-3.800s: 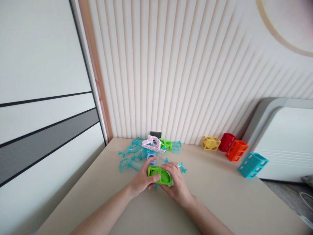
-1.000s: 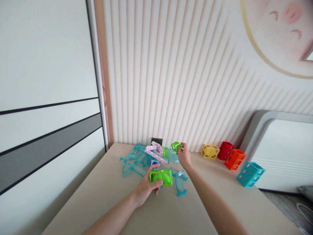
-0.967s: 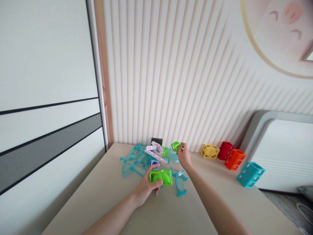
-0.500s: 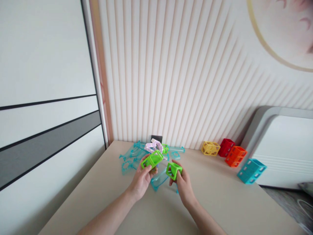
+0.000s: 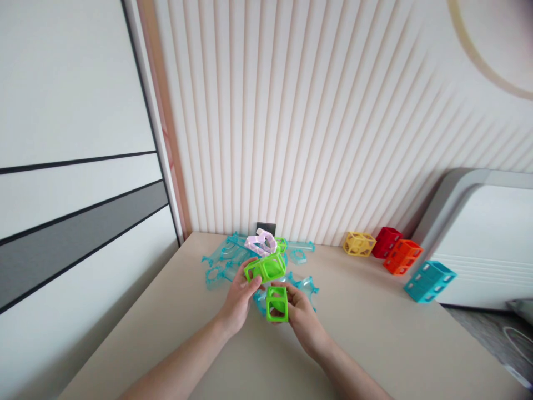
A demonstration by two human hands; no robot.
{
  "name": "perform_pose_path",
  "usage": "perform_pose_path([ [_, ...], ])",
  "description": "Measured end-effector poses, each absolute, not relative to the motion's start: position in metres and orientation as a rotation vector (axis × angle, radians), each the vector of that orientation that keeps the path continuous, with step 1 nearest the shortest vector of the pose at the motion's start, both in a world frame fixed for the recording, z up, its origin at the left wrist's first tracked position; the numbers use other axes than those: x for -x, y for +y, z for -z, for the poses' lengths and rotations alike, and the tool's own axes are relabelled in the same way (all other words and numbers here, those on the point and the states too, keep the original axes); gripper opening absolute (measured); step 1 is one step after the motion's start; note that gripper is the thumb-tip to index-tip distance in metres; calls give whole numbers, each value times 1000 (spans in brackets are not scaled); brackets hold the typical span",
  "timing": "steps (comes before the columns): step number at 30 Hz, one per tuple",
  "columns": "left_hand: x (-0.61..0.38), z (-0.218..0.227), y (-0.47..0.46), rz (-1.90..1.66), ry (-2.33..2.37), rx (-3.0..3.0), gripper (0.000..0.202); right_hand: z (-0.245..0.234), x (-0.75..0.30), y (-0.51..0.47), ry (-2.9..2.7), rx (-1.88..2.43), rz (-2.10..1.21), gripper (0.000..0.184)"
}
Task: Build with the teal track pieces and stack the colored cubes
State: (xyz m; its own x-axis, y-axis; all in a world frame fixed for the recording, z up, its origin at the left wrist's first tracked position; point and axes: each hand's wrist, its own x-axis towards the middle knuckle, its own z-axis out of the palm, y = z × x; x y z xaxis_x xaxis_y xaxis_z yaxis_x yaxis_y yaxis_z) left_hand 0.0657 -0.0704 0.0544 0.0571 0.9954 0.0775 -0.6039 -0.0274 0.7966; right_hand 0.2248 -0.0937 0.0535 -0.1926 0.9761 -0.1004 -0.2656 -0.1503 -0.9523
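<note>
My left hand (image 5: 237, 297) grips a long green frame block (image 5: 265, 268), lifted and tilted above the beige table (image 5: 375, 333). My right hand (image 5: 303, 314) holds a small green cube frame (image 5: 277, 304) just below and to the right of it, the two pieces close but apart. Behind the hands lies a heap of clear teal track pieces (image 5: 225, 261) with a lilac piece (image 5: 261, 243) on top.
Along the ribbed wall stand a yellow cube frame (image 5: 359, 243), a red one (image 5: 386, 241), an orange block (image 5: 403, 256) and a teal block (image 5: 430, 280). A white and grey headboard (image 5: 478, 233) borders the table at the right. A dark socket (image 5: 265, 228) sits behind the heap.
My right hand fetched the small green cube from the back by the wall and brought it to the front, under the long green block that my left hand raised off the table.
</note>
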Motion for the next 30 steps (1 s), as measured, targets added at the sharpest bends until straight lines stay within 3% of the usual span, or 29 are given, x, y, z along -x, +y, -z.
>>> perform_pose_path([
  [12, -71, -65, -86, -1193, 527, -1028, 65, -50, -219, -97, -1171, 966, -1454, 39],
  [18, -69, -56, -85, -1236, 519, -1150, 77, -49, -222, -95, -1080, 937, -1560, 38],
  [30, -65, -54, -89, -1247, 721, -1539, 55, -49, -225, -94, -1012, 933, -1527, 30],
])
